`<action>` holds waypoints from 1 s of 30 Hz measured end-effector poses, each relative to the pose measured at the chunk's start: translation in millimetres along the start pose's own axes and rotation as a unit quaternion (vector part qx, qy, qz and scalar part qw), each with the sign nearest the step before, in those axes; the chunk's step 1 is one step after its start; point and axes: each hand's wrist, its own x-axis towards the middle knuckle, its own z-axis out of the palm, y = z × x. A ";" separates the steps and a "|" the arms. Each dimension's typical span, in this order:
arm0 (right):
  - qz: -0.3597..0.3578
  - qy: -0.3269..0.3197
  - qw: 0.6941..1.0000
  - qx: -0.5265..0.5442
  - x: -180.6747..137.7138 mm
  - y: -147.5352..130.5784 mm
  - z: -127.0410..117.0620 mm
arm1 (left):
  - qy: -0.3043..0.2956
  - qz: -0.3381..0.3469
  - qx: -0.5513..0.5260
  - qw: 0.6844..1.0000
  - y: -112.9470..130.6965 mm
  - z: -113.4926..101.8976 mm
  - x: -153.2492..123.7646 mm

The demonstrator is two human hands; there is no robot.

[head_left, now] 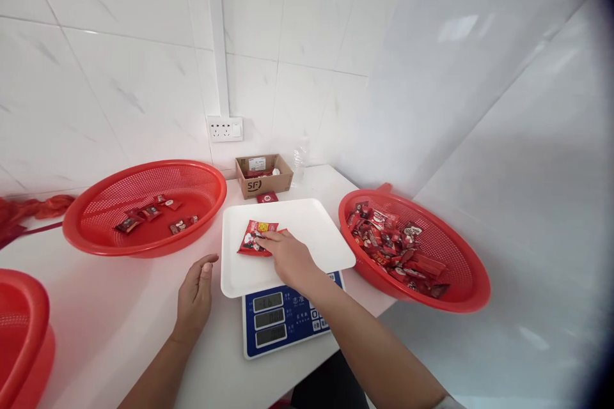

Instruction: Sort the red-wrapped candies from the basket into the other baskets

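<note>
A white weighing tray (307,217) sits on a blue digital scale (292,346). On the tray's left half lies a red printed snack packet (252,240). My right hand (293,261) reaches over the tray, its fingers closed on the right side of this packet. A bit of red wrapping shows behind the knuckles; whether it is a second packet I cannot tell. My left hand (196,291) hovers beside the tray's left edge, holding nothing, its fingers loosely curved and thumb apart. The scale's display digits are too dim to read surely.
On the right a red plastic basket (470,262) holds many small red wrapped packets. Another red basket (144,246) at left holds several. A third basket (23,294) cuts into the left edge. Behind the tray stand a small cardboard box (271,184) and a clear plastic bottle (300,163).
</note>
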 end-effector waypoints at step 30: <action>0.109 0.142 0.959 0.219 -11.2 36.5 -39.3 | -0.009 -0.006 0.004 1.000 2.8 0.5 -0.6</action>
